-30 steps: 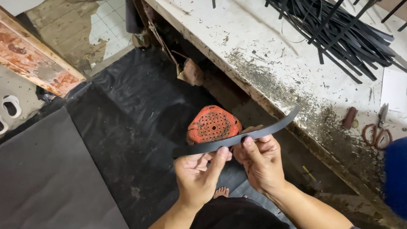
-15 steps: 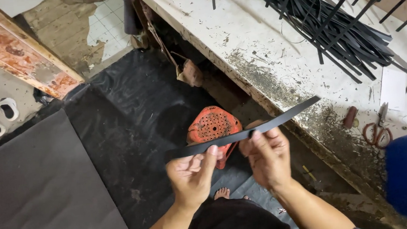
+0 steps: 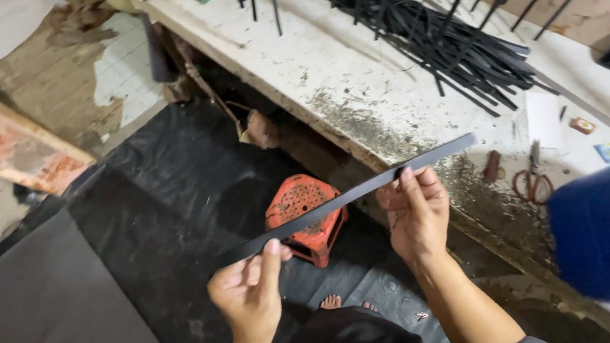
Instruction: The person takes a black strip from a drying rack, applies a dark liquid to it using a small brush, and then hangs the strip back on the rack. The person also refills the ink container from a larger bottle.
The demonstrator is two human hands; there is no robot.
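The white tabletop [image 3: 356,79] holds a big pile of black strips [image 3: 455,40], and an orange stool [image 3: 307,215] sits below. Your left hand [image 3: 249,294] and right hand [image 3: 417,209] each pinch one long black strip [image 3: 351,197], fingers closed on it, above the stool. Keep it flat and pull evenly.

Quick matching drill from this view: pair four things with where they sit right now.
Things:
1. black strip
2. orange stool
3. scissors
4. pile of black strips

Places:
A. heaped on the white bench, far side
B. on the floor under the held strip
C. held between left hand and right hand
D. on the bench by the blue sleeve

Pairs: 1-C, 2-B, 3-D, 4-A
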